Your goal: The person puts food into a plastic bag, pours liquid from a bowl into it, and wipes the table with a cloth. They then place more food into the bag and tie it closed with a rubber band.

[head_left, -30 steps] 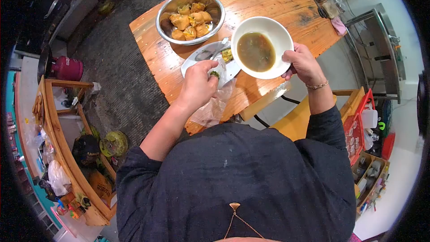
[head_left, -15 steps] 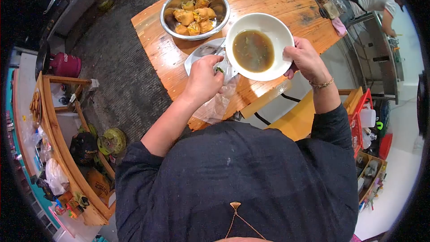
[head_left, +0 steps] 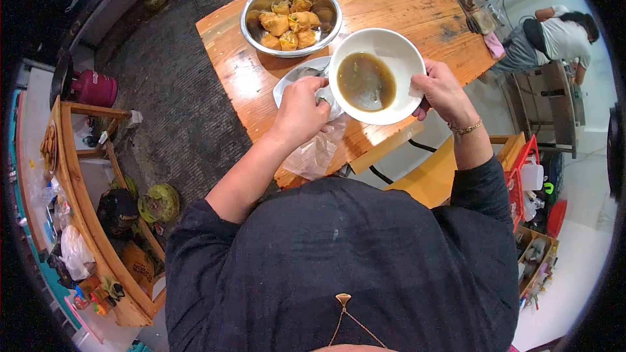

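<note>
One wooden counter (head_left: 391, 6), glossy and marked by a dark patch toward one o'clock, stood at twelve o'clock of the view. A dark, rough floor (head_left: 173, 58) spread toward ten, with a deep-pink gas cylinder (head_left: 94, 88) farther out at that hour. A wooden shelf frame (head_left: 68, 143) ran down from nine to eight, a green cylinder (head_left: 158, 203) just beside it. At two, a person in a pale top (head_left: 564, 39) bent over a metal stand (head_left: 557, 91). A yellow seat (head_left: 427, 176) showed at four from the centre.

On the counter, a steel bowl (head_left: 328, 10) held golden-brown pieces of food (head_left: 289, 25), and a white plate (head_left: 282, 91) lay near it, partly covered. The right hand (head_left: 443, 91) gripped a white bowl (head_left: 405, 58) at its three o'clock rim, thumb uppermost. The bowl was raised and tilted, its brown liquid (head_left: 365, 81) pooled toward nine. There, just beside the rim, the left hand (head_left: 303, 109) had its fingers curled on a clear plastic bag (head_left: 335, 111). More clear plastic (head_left: 316, 155) lay below, at five from that hand; whether it was the same piece could not be told.
</note>
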The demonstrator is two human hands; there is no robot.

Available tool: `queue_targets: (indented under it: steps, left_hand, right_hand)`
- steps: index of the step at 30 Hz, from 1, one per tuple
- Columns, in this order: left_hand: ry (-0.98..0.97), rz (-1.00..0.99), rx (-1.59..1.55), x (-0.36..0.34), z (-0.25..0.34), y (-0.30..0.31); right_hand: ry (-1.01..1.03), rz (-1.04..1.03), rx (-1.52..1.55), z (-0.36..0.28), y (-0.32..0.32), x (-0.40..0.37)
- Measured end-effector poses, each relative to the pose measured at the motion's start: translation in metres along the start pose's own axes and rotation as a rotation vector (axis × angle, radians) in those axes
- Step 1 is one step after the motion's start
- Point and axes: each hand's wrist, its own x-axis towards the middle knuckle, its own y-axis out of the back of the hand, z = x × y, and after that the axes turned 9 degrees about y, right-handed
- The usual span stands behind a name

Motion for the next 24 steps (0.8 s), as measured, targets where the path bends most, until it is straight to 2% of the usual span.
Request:
queue_targets:
  steps: [24]
  left_hand:
    - [0.133,-0.039,-0.047,-0.001,0.008,0.005]
  right_hand:
    - [0.029,0.008,-0.186,-0.014,-0.015,0.004]
